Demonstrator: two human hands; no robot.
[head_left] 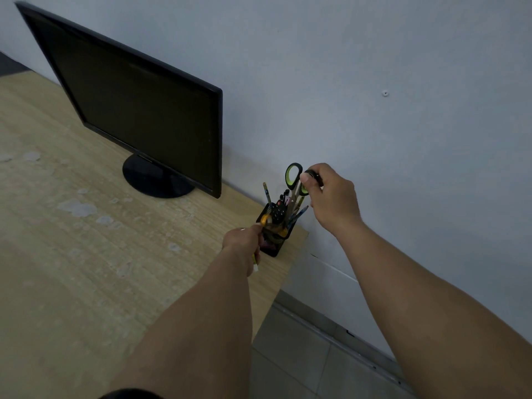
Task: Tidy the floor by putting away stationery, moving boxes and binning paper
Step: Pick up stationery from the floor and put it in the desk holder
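A black mesh pen holder [273, 234] stands at the far right corner of the wooden surface [86, 254], close to the wall and right of the monitor [138, 110]. The scissors [295, 182] are held by the right hand [331, 197], thumb and fingers pinched on one of the green-and-black handle loops; their long axis runs nearly upright, blades down among the pens already in the holder — so the holder lies directly below and slightly left of this hand. The left hand [244, 240] is closed round a small yellow item [264, 219], probably a pen or cutter, whose tip is seen at the holder's near rim. It is judged that both items only need lowering along their own length — the left hand being the nearer to the rim
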